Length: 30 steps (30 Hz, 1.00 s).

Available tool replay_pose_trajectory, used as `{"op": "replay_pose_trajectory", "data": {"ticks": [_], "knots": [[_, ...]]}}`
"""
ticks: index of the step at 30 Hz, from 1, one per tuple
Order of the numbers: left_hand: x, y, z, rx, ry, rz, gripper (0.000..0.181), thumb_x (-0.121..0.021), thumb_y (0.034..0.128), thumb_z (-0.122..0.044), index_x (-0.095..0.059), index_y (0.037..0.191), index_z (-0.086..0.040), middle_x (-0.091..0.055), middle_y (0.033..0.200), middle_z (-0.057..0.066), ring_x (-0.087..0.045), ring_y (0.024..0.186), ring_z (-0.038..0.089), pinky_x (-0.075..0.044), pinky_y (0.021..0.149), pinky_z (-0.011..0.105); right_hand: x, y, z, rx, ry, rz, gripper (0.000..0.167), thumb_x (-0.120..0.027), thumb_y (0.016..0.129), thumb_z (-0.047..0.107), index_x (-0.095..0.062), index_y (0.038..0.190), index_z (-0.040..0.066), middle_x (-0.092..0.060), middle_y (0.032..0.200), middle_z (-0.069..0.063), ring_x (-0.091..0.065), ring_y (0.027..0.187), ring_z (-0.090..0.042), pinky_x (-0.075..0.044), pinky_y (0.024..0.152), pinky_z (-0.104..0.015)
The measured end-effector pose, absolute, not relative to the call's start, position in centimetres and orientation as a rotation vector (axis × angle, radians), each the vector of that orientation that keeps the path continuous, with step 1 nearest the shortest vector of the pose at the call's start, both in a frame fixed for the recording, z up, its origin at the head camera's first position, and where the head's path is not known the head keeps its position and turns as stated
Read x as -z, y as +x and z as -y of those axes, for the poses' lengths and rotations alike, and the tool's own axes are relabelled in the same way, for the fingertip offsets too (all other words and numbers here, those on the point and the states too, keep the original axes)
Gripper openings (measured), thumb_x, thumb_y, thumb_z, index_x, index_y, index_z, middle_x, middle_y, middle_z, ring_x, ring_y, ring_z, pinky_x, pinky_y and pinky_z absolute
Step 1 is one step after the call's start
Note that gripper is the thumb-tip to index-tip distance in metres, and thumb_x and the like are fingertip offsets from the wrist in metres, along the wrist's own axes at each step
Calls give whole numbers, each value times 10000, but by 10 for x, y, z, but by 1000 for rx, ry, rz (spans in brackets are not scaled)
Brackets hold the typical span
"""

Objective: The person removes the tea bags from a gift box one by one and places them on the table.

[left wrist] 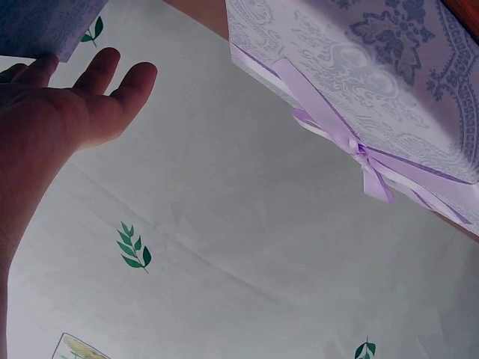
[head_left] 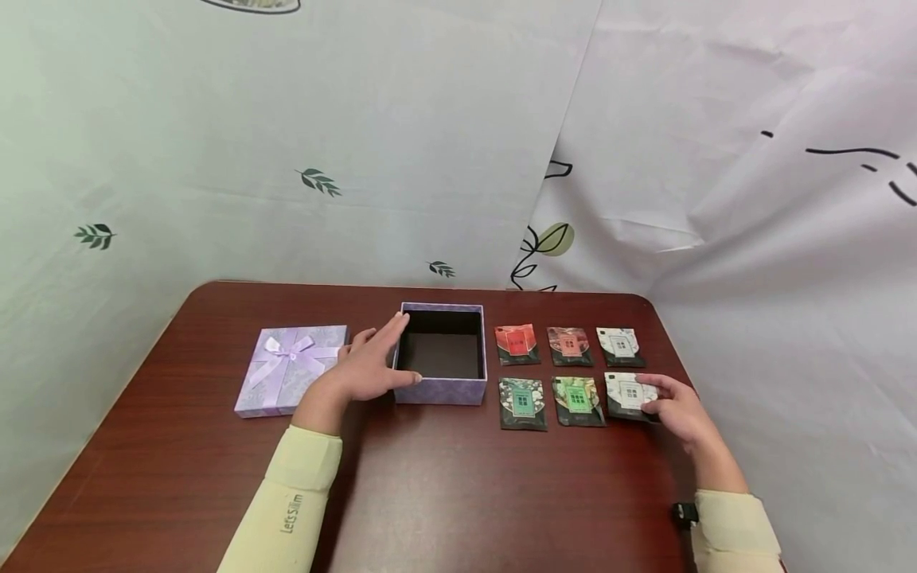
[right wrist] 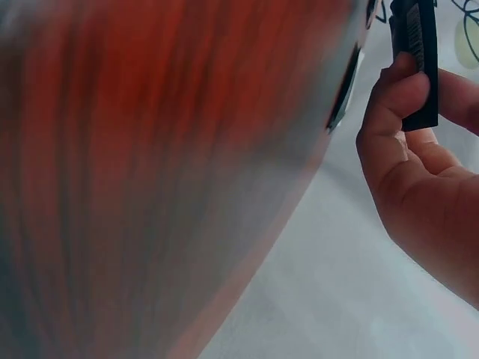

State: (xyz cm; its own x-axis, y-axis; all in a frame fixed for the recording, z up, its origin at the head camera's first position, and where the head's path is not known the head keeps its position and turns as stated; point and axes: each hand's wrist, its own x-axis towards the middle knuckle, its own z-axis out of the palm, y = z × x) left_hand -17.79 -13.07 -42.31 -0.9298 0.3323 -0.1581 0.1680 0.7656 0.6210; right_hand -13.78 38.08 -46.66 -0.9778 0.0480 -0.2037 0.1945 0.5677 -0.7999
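My left hand [head_left: 368,366] rests against the left side of an open purple gift box [head_left: 440,391], its fingers spread and mostly straight. The box's dark inside is bare. In the left wrist view, the fingertips touch the patterned box wall [left wrist: 45,26]. At the right end of the near row, my right hand [head_left: 680,410] pinches a white-and-black sachet [head_left: 629,394] by its right edge. The right wrist view shows the sachet's dark back [right wrist: 419,75] between thumb and fingers. Beside it lies a green-and-yellow sachet [head_left: 577,401].
Left of the box lies a lilac lid [head_left: 290,370] with a ribbon bow. More sachets lie flat in two rows: teal [head_left: 522,403], red [head_left: 517,344], brownish red [head_left: 570,346] and white [head_left: 620,346]. A patterned cloth [head_left: 430,143] hangs behind the brown table [head_left: 444,477].
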Motion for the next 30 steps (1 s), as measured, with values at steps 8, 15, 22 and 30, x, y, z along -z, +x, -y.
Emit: {"op": "replay_pose_trajectory", "data": {"ticks": [8, 15, 22, 30], "knots": [[423, -178, 132, -918, 389, -2701, 1020, -730, 853, -465, -102, 1627, -253, -61, 1671, -14, -91, 1454, 423, -66, 1028, 729, 469, -139, -387, 1267, 229, -2634, 490, -575, 872, -88, -520, 1359, -100, -534, 1104, -215, -478, 928, -274, -429, 725, -319], [424, -178, 131, -915, 394, -2698, 1020, -729, 854, -477, -102, 1627, -253, -53, 1671, -27, -95, 1454, 407, -70, 1030, 727, 470, -141, -387, 1150, 218, -2661, 438, -557, 877, -97, -556, 1315, -87, -530, 1193, -280, -490, 925, -326, -437, 684, -370], [424, -178, 129, -923, 404, -2702, 1013, -725, 854, -474, -108, 1627, -258, -56, 1672, -24, -103, 1450, 419, -71, 1028, 732, 472, -141, -382, 950, 196, -2754, 446, -606, 858, -62, -589, 1304, -49, -505, 1253, -394, -511, 1009, -434, -446, 763, -485], [425, -176, 125, -982, 426, -2701, 976, -724, 877, -373, -114, 1627, -242, -28, 1673, -18, -113, 1442, 448, -93, 1024, 748, 469, -142, -374, 735, 167, -2880, 420, -660, 815, -39, -641, 1234, -35, -531, 1206, -434, -517, 1096, -530, -443, 857, -610]]}}
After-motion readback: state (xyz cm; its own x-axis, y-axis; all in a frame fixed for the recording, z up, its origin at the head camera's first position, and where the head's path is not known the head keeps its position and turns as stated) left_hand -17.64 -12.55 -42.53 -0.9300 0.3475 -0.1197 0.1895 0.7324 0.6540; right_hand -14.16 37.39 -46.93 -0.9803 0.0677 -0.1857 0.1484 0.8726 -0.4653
